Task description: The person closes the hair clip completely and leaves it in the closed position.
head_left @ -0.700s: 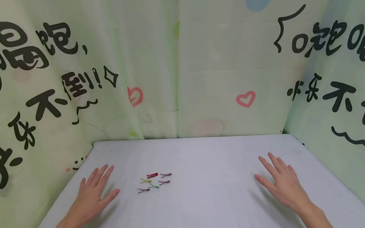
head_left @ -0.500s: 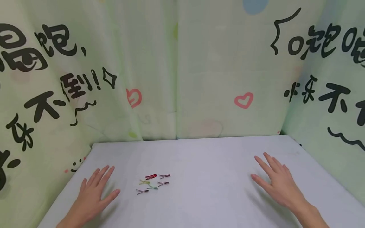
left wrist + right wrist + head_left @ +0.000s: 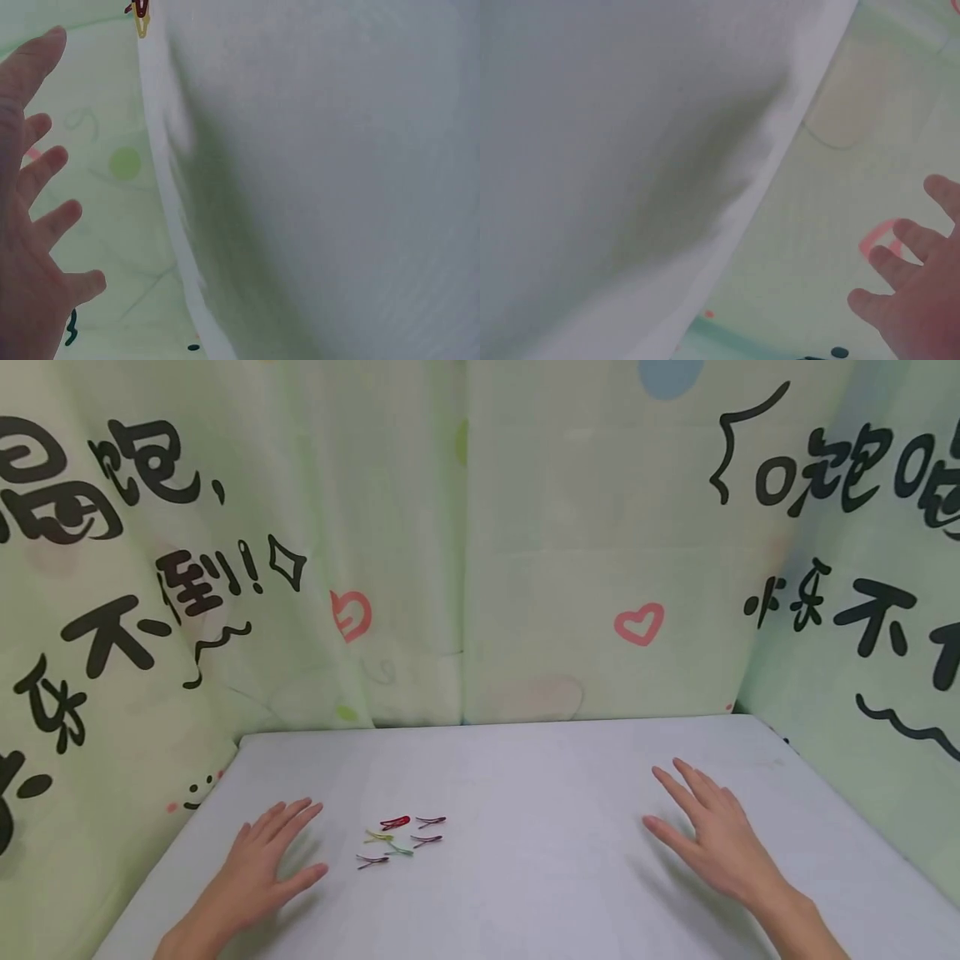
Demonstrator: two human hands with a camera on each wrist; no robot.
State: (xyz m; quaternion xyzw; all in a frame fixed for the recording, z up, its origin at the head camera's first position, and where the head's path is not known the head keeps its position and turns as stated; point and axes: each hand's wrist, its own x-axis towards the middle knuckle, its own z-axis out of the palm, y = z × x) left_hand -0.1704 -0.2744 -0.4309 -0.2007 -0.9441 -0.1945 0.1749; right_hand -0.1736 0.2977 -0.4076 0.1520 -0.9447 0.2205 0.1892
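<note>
Several small hair clips lie in a loose cluster on the white table, left of its middle, in the head view. Among them are a red clip point(image 3: 395, 822), a yellow clip point(image 3: 379, 837), a pale green clip point(image 3: 400, 850) and dark purplish ones, such as the clip point(image 3: 372, 862) nearest the left hand. My left hand point(image 3: 258, 868) hovers over the table left of the cluster, fingers spread and holding nothing. Far to the right, my right hand point(image 3: 712, 839) is also held above the table with straight fingers, away from the clips. The left wrist view catches a yellow clip point(image 3: 142, 26) at its top edge.
The white table point(image 3: 525, 893) fills the lower part of the head view. A pale green curtain point(image 3: 540, 485) with black lettering and pink hearts surrounds its back and sides. Both hands cast shadows on the cloth.
My left hand has shifted slightly right, closer to the clips. My right hand has moved left, toward the middle. The clips stay where they were; the view has shifted a little.
</note>
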